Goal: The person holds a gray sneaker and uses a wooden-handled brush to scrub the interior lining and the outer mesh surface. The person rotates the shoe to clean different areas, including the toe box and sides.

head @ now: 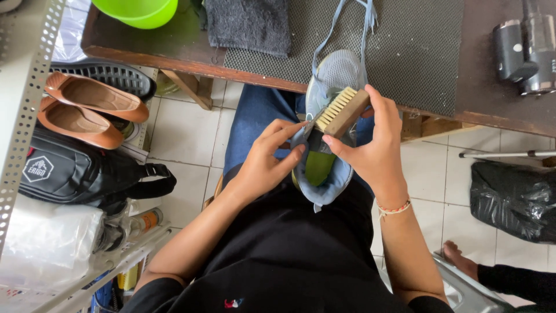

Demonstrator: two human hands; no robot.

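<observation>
Black shirt fills the bottom centre, both my forearms rising from it. Floor: white tile, grey grout. Across the top, a dark wooden table (498, 98) with a grey mesh mat (405, 46), a grey towel (248, 23) and a green bowl (139, 11) at upper left. Left edge: metal shelf, two brown flat shoes (87, 107), black bag (75, 174). Black plastic sack (512, 200) at right. Sneaker (327, 130) at frame centre, over my lap, toe against the table edge: pale blue-grey, mesh toe, green insole, laces trailing up. My left hand (263, 165) pinches its collar, fingers closed. My right hand (373, 148) grips a wooden brush (341, 111), pale bristles on the shoe.
</observation>
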